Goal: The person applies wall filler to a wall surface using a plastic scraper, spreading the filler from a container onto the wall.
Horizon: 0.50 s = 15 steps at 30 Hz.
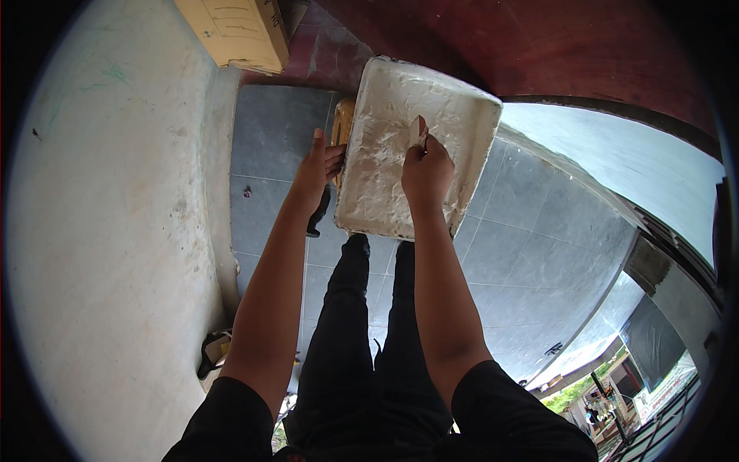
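Observation:
A rectangular tray (469, 108) smeared with white plaster is held up in front of me. My left hand (317, 165) grips its left edge, fingers tucked under the rim beside a wooden piece (342, 123). My right hand (426, 169) is over the tray's middle, closed on a small putty knife (417, 129) whose blade rests in the white plaster (377, 165). My legs in dark trousers (369, 331) show below the tray.
A pale plastered wall (108, 231) fills the left side. A cardboard box (239, 31) sits at the top. Grey floor tiles (531, 254) lie below, with a dark red surface (554, 46) at the upper right and a small object (215, 350) by the wall's foot.

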Available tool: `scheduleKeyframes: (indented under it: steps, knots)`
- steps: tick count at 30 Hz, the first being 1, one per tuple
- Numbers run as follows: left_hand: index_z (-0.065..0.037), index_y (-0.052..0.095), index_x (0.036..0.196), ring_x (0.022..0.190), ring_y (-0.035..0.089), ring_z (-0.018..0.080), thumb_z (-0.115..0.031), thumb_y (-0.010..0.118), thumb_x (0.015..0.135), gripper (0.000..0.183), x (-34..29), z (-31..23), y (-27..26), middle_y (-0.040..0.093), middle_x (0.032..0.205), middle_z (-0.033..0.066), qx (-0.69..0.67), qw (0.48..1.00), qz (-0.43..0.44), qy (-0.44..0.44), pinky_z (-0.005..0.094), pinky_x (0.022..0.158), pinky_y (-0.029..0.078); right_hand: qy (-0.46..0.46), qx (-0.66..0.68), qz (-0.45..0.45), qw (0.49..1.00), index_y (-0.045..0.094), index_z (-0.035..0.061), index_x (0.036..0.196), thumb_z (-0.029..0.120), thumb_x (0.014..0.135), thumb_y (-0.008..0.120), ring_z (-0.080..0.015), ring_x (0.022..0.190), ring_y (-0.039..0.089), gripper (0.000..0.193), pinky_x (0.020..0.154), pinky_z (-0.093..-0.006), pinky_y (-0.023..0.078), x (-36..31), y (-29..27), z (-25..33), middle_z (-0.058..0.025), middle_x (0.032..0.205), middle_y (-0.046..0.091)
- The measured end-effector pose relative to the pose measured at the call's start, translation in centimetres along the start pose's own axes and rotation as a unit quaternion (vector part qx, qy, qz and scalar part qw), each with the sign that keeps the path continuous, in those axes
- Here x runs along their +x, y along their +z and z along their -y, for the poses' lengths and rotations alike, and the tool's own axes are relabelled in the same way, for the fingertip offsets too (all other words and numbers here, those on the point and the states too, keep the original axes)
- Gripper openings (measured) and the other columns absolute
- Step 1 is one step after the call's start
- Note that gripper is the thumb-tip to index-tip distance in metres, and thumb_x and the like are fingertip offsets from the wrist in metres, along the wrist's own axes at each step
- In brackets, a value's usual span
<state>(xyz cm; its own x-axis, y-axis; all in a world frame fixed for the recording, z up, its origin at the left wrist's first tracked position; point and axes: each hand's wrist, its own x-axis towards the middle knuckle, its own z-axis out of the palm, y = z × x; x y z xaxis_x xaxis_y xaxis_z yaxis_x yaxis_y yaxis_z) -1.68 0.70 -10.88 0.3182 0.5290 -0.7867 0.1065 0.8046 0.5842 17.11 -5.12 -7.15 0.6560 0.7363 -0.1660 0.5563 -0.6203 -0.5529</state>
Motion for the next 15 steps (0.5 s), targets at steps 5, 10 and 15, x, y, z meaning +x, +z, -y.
scheduleKeyframes:
  steps: [5, 10, 15]
  knots:
    - [0.010, 0.047, 0.138, 0.130, 0.049, 0.0314, -0.077, 0.022, 0.094, 0.101, -0.1, -0.1, 0.2, 0.053, 0.139, 0.0236, -0.003, 1.000, -0.003, 0.001, 0.0417, 0.115, 0.030, -0.007, 0.003, -0.015, 1.000, 0.067, -0.0020, 0.102, 0.006, 0.084, 0.055, -0.0414, 0.083, 0.066, 0.023, 0.076, -0.0494, 0.054, -0.2, 0.0, 0.4, -0.0218, 0.093, 0.066]
    - [0.011, 0.046, 0.139, 0.133, 0.047, 0.0319, -0.076, 0.022, 0.094, 0.101, 0.0, 0.1, 0.2, 0.052, 0.139, 0.0250, -0.008, 1.000, 0.007, 0.002, 0.0422, 0.116, 0.029, -0.046, 0.005, 0.021, 0.999, 0.065, -0.0019, 0.106, 0.008, 0.087, 0.054, -0.0420, 0.086, 0.066, 0.025, 0.076, -0.0498, 0.054, -1.6, 1.9, 2.9, -0.0226, 0.096, 0.066]
    - [0.011, 0.045, 0.139, 0.134, 0.046, 0.0323, -0.075, 0.021, 0.095, 0.100, -0.1, 0.1, 0.1, 0.051, 0.140, 0.0251, -0.008, 1.000, -0.003, -0.002, 0.0423, 0.116, 0.029, -0.029, 0.030, 0.050, 0.998, 0.066, -0.0027, 0.104, 0.007, 0.085, 0.055, -0.0430, 0.084, 0.066, 0.024, 0.076, -0.0499, 0.054, -1.3, 0.9, 3.8, -0.0250, 0.095, 0.066]
